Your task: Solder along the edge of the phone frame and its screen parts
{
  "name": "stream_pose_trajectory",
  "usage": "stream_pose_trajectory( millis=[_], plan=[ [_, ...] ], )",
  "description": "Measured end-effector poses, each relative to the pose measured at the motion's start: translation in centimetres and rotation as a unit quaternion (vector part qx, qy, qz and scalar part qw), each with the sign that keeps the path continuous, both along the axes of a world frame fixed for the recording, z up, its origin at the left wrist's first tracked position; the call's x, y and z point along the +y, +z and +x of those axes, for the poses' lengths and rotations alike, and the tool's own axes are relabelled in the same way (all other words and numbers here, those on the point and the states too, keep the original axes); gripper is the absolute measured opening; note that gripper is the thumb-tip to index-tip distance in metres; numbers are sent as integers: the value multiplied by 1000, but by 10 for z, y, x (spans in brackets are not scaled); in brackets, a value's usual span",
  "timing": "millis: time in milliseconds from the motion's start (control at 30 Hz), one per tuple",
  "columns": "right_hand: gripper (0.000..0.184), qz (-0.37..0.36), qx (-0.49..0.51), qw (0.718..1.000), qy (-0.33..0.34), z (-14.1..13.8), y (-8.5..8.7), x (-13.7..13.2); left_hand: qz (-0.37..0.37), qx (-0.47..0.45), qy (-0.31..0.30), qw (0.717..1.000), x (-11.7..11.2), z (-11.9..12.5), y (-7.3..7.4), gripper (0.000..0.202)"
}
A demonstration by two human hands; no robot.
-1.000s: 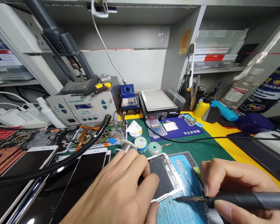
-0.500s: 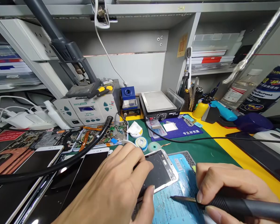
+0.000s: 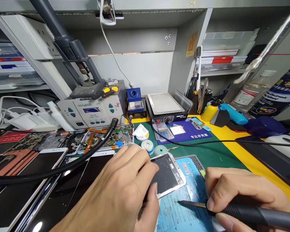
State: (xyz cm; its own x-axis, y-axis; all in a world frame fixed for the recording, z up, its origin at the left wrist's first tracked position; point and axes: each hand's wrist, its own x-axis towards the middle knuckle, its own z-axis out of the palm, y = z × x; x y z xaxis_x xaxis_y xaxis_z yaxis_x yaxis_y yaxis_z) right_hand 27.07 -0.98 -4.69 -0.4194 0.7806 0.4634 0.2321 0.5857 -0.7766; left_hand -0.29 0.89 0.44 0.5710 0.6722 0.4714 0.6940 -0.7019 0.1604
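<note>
Here, your left hand (image 3: 125, 187) arches palm-down, holding the left end of the white-framed phone panel (image 3: 168, 174) at the left of the blue mat (image 3: 183, 217); your right hand (image 3: 241, 190) pinches a dark pen-like tool (image 3: 268, 218), pointing it left.

The left hand (image 3: 123, 190) was back upward, its wrist (image 3: 84, 214) low in view, its fingers (image 3: 147, 172) bent forward and its thumb (image 3: 150, 206) apart beneath them. The right hand (image 3: 248, 190), at the lower right, was curled in a pen-like grip, index fingertip and thumb opposed.
</note>
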Motion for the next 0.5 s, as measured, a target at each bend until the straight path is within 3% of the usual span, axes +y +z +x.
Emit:
stream_pose_trajectory(
  millis=[200,500],
  plan=[
    [15,6,10,1000,1,-1,1,2,21,-5,1,1000,1,6,5,9],
    [17,-1,0,1000,6,-1,0,2,-8,-15,-7,1000,-2,-2,-7,23]
  ],
)
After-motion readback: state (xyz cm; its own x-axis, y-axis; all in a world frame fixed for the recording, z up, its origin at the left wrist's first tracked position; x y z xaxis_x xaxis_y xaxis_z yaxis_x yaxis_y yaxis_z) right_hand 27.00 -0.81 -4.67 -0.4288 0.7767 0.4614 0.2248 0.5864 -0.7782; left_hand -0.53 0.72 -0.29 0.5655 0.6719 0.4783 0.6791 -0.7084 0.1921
